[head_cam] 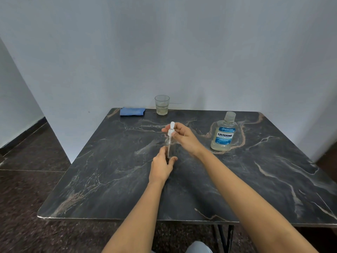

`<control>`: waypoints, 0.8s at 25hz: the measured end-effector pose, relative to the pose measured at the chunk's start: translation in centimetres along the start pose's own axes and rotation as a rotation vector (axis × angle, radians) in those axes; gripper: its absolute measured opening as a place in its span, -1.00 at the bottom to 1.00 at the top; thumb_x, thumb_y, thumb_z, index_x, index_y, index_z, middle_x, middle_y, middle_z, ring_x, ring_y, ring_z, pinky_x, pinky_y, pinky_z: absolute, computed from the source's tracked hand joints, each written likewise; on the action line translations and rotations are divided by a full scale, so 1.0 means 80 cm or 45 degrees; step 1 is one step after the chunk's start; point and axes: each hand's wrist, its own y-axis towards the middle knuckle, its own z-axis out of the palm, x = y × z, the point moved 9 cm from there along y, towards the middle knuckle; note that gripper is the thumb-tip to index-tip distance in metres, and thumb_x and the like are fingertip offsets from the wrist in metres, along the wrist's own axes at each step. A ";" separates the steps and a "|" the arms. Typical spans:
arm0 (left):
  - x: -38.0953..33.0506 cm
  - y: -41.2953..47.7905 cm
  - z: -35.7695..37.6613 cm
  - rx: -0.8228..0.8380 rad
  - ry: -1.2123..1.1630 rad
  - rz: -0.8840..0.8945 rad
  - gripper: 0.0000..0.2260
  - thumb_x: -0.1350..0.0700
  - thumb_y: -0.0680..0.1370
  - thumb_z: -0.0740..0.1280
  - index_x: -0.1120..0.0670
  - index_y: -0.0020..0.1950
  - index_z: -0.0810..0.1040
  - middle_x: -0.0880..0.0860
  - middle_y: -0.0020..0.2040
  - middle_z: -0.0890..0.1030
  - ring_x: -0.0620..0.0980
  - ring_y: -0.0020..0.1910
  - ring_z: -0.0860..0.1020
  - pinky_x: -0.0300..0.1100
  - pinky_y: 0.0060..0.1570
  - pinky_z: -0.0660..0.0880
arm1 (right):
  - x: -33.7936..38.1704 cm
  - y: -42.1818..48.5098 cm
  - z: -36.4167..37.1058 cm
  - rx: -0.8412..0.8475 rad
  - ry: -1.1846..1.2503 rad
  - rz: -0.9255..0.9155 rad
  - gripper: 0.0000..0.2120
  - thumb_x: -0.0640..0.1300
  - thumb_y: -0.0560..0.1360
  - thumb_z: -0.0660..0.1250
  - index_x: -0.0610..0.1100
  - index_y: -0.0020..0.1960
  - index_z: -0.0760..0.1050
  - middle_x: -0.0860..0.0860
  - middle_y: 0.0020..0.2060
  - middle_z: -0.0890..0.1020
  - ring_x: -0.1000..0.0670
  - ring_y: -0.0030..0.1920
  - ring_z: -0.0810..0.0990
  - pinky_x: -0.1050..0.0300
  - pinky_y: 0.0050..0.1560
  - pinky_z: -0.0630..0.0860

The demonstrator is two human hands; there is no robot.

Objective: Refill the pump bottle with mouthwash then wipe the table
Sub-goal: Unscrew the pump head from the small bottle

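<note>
step: opening pump bottle (169, 148) mid-surface. left hand (161, 166) grips its clear body; right hand (184, 137) pinches white pump head (171, 129), seemingly lifted off neck. mouthwash bottle (224, 134) capped, right. next likely: set pump aside, uncap, pour steadily. blue cloth (132, 111) far edge.

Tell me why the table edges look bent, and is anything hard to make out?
Head view: the wide-angle lens bows the table edges and wall lines; light is soft and even, no hard shadows; the clear pump bottle, gripped by the left hand, nearly vanishes against the dark top, while its pump head in the right hand and the mouthwash bottle label read sharply.
</note>
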 end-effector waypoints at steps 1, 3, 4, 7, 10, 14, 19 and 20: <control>0.001 0.000 0.000 -0.001 -0.001 -0.005 -0.69 -0.01 0.53 0.38 -0.08 0.24 0.41 -0.12 -0.07 0.58 -0.18 -0.11 0.55 -0.17 -0.07 0.51 | 0.005 0.001 0.000 -0.003 0.000 -0.009 -0.78 -0.26 0.62 0.15 -0.11 0.21 0.45 0.07 0.11 0.63 0.14 0.20 0.54 0.25 0.15 0.46; 0.003 0.001 0.000 -0.002 -0.003 -0.010 -0.68 -0.02 0.53 0.38 -0.07 0.24 0.41 -0.10 -0.02 0.60 -0.12 -0.04 0.58 -0.18 -0.04 0.49 | 0.021 0.003 -0.005 -0.051 0.065 -0.067 -0.80 -0.25 0.61 0.16 -0.14 0.21 0.45 0.04 0.09 0.63 0.13 0.18 0.54 0.27 0.12 0.49; 0.004 0.001 0.001 -0.001 -0.005 -0.015 -0.66 -0.02 0.53 0.38 -0.05 0.26 0.41 -0.09 0.05 0.60 -0.09 0.03 0.58 -0.19 -0.01 0.48 | 0.033 0.004 -0.011 -0.095 0.116 -0.113 -0.80 -0.25 0.61 0.17 -0.15 0.20 0.46 0.01 0.09 0.63 0.11 0.16 0.56 0.25 0.11 0.51; 0.006 0.002 0.002 -0.007 -0.025 -0.021 -0.60 -0.03 0.52 0.39 -0.02 0.32 0.41 -0.04 0.21 0.58 -0.07 0.17 0.55 -0.17 0.12 0.47 | 0.073 0.009 -0.044 -0.289 0.218 -0.272 -0.81 -0.24 0.58 0.24 -0.13 0.16 0.51 0.02 0.06 0.63 0.10 0.08 0.60 0.15 0.17 0.54; 0.007 0.002 0.000 -0.023 -0.032 -0.007 -0.58 -0.05 0.52 0.39 -0.02 0.34 0.41 -0.04 0.25 0.57 -0.07 0.24 0.53 -0.08 0.21 0.49 | 0.083 0.009 -0.092 -0.577 0.322 -0.338 -0.86 -0.22 0.54 0.30 -0.11 0.07 0.56 0.10 -0.01 0.64 0.12 -0.06 0.62 0.12 0.13 0.57; 0.006 0.003 0.001 -0.022 -0.021 -0.007 -0.56 -0.07 0.52 0.38 -0.02 0.35 0.39 -0.03 0.28 0.55 -0.04 0.25 0.51 -0.15 0.15 0.46 | 0.007 -0.002 -0.123 -0.800 -0.218 0.104 -0.88 -0.10 0.47 0.38 -0.13 -0.05 0.62 -0.02 -0.18 0.65 0.04 -0.18 0.58 0.03 -0.07 0.55; 0.006 0.004 0.002 -0.023 -0.056 0.002 -0.55 -0.07 0.51 0.40 0.00 0.34 0.39 -0.04 0.33 0.51 -0.05 0.24 0.50 -0.20 0.11 0.41 | -0.106 -0.023 -0.102 -0.651 -0.550 0.555 -0.83 -0.06 0.37 0.47 -0.16 -0.17 0.57 -0.03 -0.21 0.64 0.01 -0.18 0.57 0.15 -0.17 0.44; 0.007 0.004 0.002 -0.026 -0.061 -0.001 -0.55 -0.07 0.51 0.40 0.00 0.35 0.39 -0.04 0.34 0.50 -0.05 0.26 0.49 -0.18 0.13 0.41 | -0.114 -0.025 -0.099 -0.659 -0.548 0.569 -0.83 -0.06 0.36 0.48 -0.14 -0.21 0.55 -0.02 -0.24 0.62 0.02 -0.20 0.57 0.17 -0.22 0.40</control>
